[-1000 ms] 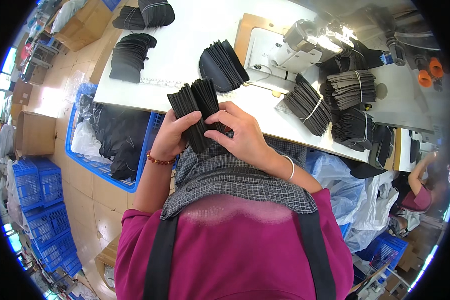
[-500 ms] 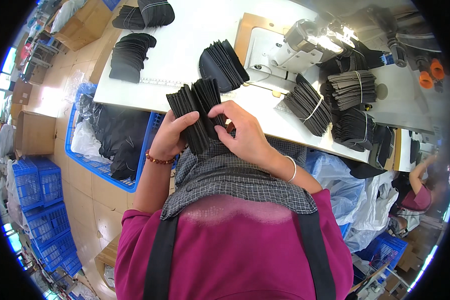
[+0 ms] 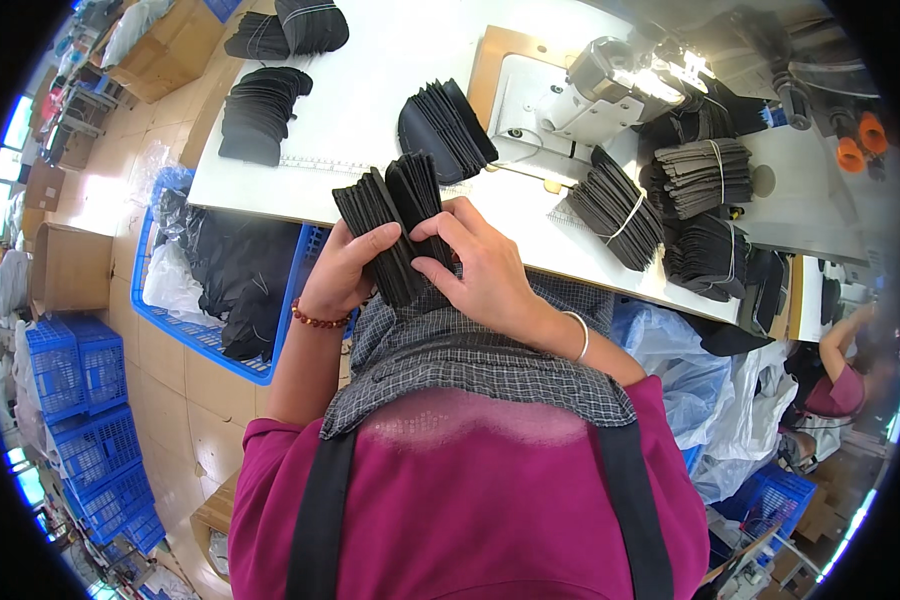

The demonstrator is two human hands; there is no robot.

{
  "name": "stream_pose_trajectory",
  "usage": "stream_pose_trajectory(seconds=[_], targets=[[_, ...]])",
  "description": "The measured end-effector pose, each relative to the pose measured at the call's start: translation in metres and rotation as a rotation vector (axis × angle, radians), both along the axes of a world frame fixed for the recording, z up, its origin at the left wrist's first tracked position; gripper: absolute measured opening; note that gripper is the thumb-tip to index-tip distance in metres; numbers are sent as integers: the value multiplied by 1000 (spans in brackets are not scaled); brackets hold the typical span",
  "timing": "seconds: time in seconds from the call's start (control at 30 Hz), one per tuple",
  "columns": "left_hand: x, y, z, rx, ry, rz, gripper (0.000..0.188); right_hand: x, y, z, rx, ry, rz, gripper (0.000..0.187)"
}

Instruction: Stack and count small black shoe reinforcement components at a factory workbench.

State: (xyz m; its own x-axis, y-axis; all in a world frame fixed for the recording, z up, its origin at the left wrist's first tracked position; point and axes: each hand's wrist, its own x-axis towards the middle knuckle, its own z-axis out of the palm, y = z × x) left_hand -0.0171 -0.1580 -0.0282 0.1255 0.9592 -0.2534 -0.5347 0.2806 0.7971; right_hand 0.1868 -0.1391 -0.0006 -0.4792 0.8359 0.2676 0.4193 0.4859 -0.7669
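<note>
My left hand (image 3: 338, 266) is closed round a stack of black fabric pieces (image 3: 377, 230), its thumb pressed across the top edges. The stack is parted into two bundles by a gap. At the right-hand bundle, my right hand (image 3: 485, 268) pinches the pieces between thumb and fingers. Both hands are over my lap at the table's near edge. Just beyond them another stack of black pieces (image 3: 444, 132) stands on the white table (image 3: 370, 110). The undersides of the held pieces and some of my left fingers are hidden.
A sewing machine (image 3: 600, 95) stands at the back right. Tied black bundles (image 3: 625, 212) lie beside it, and more stacks (image 3: 262, 115) rest at the table's left. A blue crate (image 3: 260, 372) with black cloth and plastic stands left of me. Another person (image 3: 838, 385) is at far right.
My right thumb and fingers have come closer together on the right-hand bundle, and the hand has shifted slightly. My left hand keeps its grip.
</note>
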Motion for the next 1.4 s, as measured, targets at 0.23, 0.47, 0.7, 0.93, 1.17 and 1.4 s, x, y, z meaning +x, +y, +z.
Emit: stream_pose_trajectory(seconds=[0.23, 0.47, 0.7, 0.93, 1.17, 1.4], targets=[[-6, 0, -1, -47, -75, 0, 33, -1, 5, -6, 44, 97, 23, 27], [0, 0, 2, 17, 16, -8, 32, -2, 1, -4, 93, 44, 21, 19], [2, 0, 5, 43, 11, -16, 34, 3, 3, -1, 32, 47, 29, 20], [0, 2, 5, 19, -52, -41, 32, -2, 2, -9, 25, 147, 28, 23], [0, 3, 2, 62, 38, -57, 33, -1, -1, -4, 107, 76, 32, 27], [1, 1, 8, 9, -23, -26, 34, 3, 5, -6, -58, 167, 64, 27]])
